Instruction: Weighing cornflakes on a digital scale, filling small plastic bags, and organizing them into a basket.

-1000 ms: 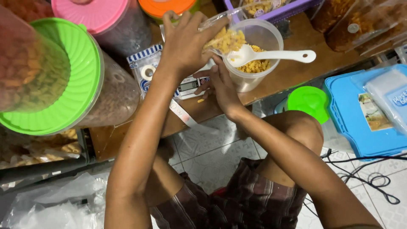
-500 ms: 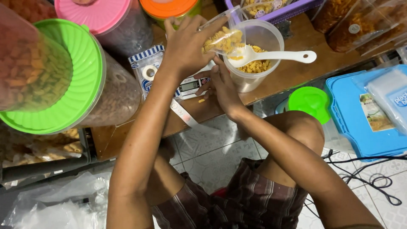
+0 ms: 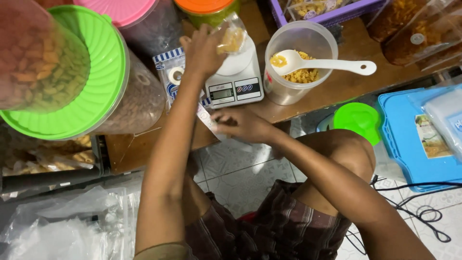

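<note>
My left hand (image 3: 204,50) holds a small clear bag of yellow snack pieces (image 3: 232,38) on top of a white kitchen scale (image 3: 236,82). To the right of the scale stands a clear round tub (image 3: 301,89) with more yellow pieces in it. A white spoon (image 3: 332,63) rests across the tub's rim with some pieces in its bowl. My right hand (image 3: 243,126) is low at the wooden counter's front edge, below the scale. Its fingertips pinch a white strip (image 3: 206,115) that hangs over the edge.
Big jars with green (image 3: 96,77), pink (image 3: 122,8) and orange (image 3: 204,5) lids crowd the counter's left and back. A tape roll (image 3: 176,75) lies beside the scale. A green lid (image 3: 358,120), a blue box (image 3: 409,144) and cables (image 3: 426,214) are on the right, with plastic bags (image 3: 62,226) lower left.
My left hand has carried the filled bag from over the tub onto the scale. My right hand has let go of the spoon and dropped to the counter's edge.
</note>
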